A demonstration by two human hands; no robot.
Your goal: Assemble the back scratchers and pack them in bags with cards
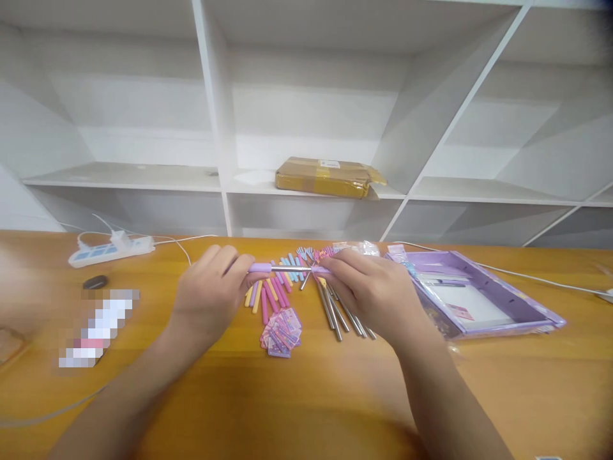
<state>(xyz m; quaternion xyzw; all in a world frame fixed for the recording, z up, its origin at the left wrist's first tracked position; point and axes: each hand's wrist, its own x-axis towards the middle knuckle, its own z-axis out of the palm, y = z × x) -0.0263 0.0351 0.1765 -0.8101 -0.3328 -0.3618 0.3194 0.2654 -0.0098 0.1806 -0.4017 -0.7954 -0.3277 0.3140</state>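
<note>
My left hand is closed round a lilac plastic handle, which sits on one end of a thin metal rod. At the rod's other end, my right hand pinches a lilac end piece, mostly hidden by the fingers. The rod is held level above the table. Below it lie several pink, yellow, lilac and blue plastic tubes. A fan of small printed cards is spread in front of them. Loose metal rods lie beside and partly under my right hand. Small hand-shaped pieces lie behind.
A purple open box holding a white sheet and rods stands at right. Clear plastic packaging lies behind my right hand. At left are a power strip, cables and a dark object. A taped parcel sits on the shelf.
</note>
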